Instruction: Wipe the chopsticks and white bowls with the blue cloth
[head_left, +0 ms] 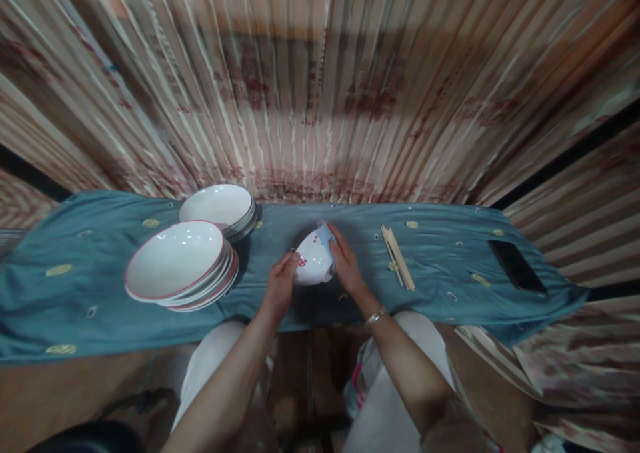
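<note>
left hand [281, 281] + right hand [346, 261]: grip clasps tilted bowl [313, 261] | chopsticks [397, 256] right, apart | plates [180, 266] left

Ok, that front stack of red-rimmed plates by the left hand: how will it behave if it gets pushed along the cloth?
The stack of red-rimmed plates looks like glazed ceramic, so probably heavy and breakable. It sits on loose blue cloth, which would likely bunch and drag rather than let it slide. The smooth plates may shift against each other.

1. The small white bowl with red marks [313, 261] is partly covered by both hands and a pale blue cloth [326, 234].
2. The blue-green patterned tablecloth [440, 273] runs off the left edge.
3. The striped curtain wall [320, 93] behind is blurred.
</note>
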`<state>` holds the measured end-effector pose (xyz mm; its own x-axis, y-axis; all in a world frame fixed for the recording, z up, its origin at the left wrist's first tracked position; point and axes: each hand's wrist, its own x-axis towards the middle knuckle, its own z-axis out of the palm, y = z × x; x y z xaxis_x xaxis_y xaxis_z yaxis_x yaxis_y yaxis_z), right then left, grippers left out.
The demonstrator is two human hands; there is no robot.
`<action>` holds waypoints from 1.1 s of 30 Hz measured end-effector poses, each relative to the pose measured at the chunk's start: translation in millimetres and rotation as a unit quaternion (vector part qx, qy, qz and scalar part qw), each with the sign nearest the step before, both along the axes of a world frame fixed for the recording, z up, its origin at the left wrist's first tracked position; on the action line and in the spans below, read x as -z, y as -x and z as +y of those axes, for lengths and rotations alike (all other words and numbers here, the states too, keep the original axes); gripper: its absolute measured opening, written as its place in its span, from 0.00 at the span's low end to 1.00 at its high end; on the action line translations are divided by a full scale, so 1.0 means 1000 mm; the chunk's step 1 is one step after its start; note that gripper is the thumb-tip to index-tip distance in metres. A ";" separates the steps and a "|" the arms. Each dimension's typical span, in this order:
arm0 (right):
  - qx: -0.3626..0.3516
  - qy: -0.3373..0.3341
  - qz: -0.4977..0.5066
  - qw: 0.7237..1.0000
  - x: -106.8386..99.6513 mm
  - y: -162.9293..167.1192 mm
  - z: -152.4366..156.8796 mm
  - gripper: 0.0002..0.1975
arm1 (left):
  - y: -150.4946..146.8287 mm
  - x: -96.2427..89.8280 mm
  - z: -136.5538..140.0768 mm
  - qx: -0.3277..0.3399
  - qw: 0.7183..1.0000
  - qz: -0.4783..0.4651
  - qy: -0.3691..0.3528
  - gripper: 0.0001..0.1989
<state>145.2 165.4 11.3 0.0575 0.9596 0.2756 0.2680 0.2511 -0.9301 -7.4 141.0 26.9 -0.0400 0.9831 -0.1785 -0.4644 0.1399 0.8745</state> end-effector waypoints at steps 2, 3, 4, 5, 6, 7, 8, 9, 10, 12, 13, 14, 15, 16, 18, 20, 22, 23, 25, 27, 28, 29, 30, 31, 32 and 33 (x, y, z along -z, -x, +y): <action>0.011 0.036 0.054 0.998 0.011 0.001 0.009 0.30 | 0.003 -0.003 0.002 -0.008 0.999 -0.031 0.018 0.15; 0.013 0.051 0.074 0.996 0.016 0.001 0.013 0.32 | 0.005 -0.005 0.003 -0.013 0.998 -0.048 0.025 0.15; 0.012 0.063 0.091 0.994 0.021 0.002 0.016 0.34 | 0.007 -0.005 0.004 -0.019 0.997 -0.065 0.030 0.15; 0.010 0.070 0.103 0.992 0.025 0.003 0.019 0.35 | 0.009 -0.006 0.005 -0.024 0.996 -0.081 0.035 0.15; 0.007 0.071 0.109 0.991 0.029 0.003 0.021 0.36 | 0.010 -0.007 0.006 -0.027 0.994 -0.096 0.040 0.15; 0.007 0.067 0.111 0.992 0.032 0.004 0.021 0.36 | 0.011 -0.007 0.007 -0.028 0.992 -0.110 0.045 0.14; 0.008 0.058 0.110 0.992 0.034 0.005 0.021 0.35 | 0.012 -0.007 0.008 -0.028 0.991 -0.124 0.050 0.13; 0.011 0.050 0.106 0.993 0.037 0.006 0.021 0.35 | 0.013 -0.008 0.008 -0.026 0.989 -0.138 0.055 0.12; 0.014 0.045 0.103 0.994 0.039 0.007 0.019 0.35 | 0.013 -0.008 0.009 -0.024 0.986 -0.152 0.060 0.11; 0.026 0.048 0.103 0.993 0.042 0.011 0.016 0.36 | 0.014 -0.010 0.011 -0.020 0.981 -0.177 0.077 0.12; 0.032 0.052 0.106 0.993 0.044 0.014 0.013 0.37 | 0.014 -0.011 0.011 -0.016 0.979 -0.186 0.086 0.14; 0.038 0.054 0.107 0.992 0.046 0.017 0.010 0.38 | 0.015 -0.013 0.012 -0.012 0.976 -0.193 0.097 0.15; 0.044 0.052 0.107 0.992 0.047 0.020 0.007 0.38 | 0.015 -0.014 0.013 -0.010 0.974 -0.198 0.108 0.17; 0.047 0.045 0.103 0.993 0.047 0.024 0.002 0.37 | 0.016 -0.016 0.014 -0.008 0.972 -0.201 0.119 0.18; 0.049 0.026 0.078 0.995 0.048 0.031 -0.008 0.34 | 0.017 -0.019 0.015 -0.012 0.969 -0.205 0.135 0.20; 0.045 0.004 0.032 0.998 0.047 0.038 -0.019 0.33 | 0.019 -0.020 0.016 -0.020 0.966 -0.215 0.144 0.21; 0.040 -0.015 -0.028 0.999 0.047 0.043 -0.030 0.33 | 0.020 -0.019 0.018 -0.025 0.963 -0.227 0.145 0.21; 0.039 -0.023 -0.059 0.997 0.048 0.046 -0.035 0.33 | 0.021 -0.019 0.018 -0.025 0.962 -0.233 0.142 0.21; 0.031 -0.034 -0.117 0.992 0.049 0.050 -0.043 0.34 | 0.023 -0.017 0.020 -0.026 0.960 -0.243 0.134 0.22; 0.017 -0.050 -0.168 0.984 0.050 0.053 -0.051 0.35 | 0.025 -0.017 0.022 -0.036 0.958 -0.255 0.128 0.22; 0.009 -0.062 -0.191 0.980 0.050 0.054 -0.054 0.35 | 0.026 -0.017 0.023 -0.043 0.956 -0.261 0.126 0.22; -0.001 -0.077 -0.212 0.974 0.049 0.055 -0.057 0.36 | 0.027 -0.017 0.024 -0.049 0.955 -0.266 0.123 0.22; -0.010 -0.095 -0.234 0.968 0.048 0.056 -0.059 0.36 | 0.028 -0.017 0.025 -0.052 0.954 -0.270 0.119 0.22; -0.017 -0.116 -0.254 0.960 0.047 0.056 -0.061 0.37 | 0.029 -0.017 0.025 -0.052 0.954 -0.273 0.113 0.22; -0.022 -0.137 -0.276 0.951 0.046 0.056 -0.062 0.38 | 0.030 -0.017 0.026 -0.049 0.955 -0.274 0.107 0.22; -0.025 -0.157 -0.298 0.941 0.045 0.055 -0.062 0.39 | 0.030 -0.016 0.027 -0.044 0.956 -0.273 0.101 0.22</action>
